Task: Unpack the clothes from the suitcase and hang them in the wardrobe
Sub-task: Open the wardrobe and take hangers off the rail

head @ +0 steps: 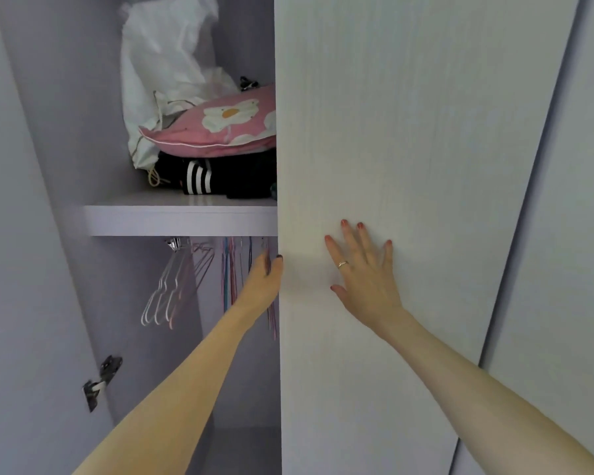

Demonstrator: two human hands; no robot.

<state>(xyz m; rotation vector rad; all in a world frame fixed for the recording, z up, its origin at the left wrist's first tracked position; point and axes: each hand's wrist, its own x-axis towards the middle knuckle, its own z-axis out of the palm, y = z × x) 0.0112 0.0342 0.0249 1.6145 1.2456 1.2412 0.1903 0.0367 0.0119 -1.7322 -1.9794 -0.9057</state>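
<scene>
Fingers point(352, 234) of the right hand point(366, 281) spread flat on the wardrobe door point(408, 149), steadying it; the left hand point(266, 281) curls round its edge. Empty hangers point(175, 286) wait inside; suitcase unseen.

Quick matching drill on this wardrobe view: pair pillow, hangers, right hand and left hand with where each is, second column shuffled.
Things:
1. pillow
2. hangers
3. right hand
4. left hand

Places:
A. flat on the door front
B. below the shelf
C. on the shelf, atop dark clothes
D. at the door's edge

Pairs: 1-C, 2-B, 3-A, 4-D
</scene>
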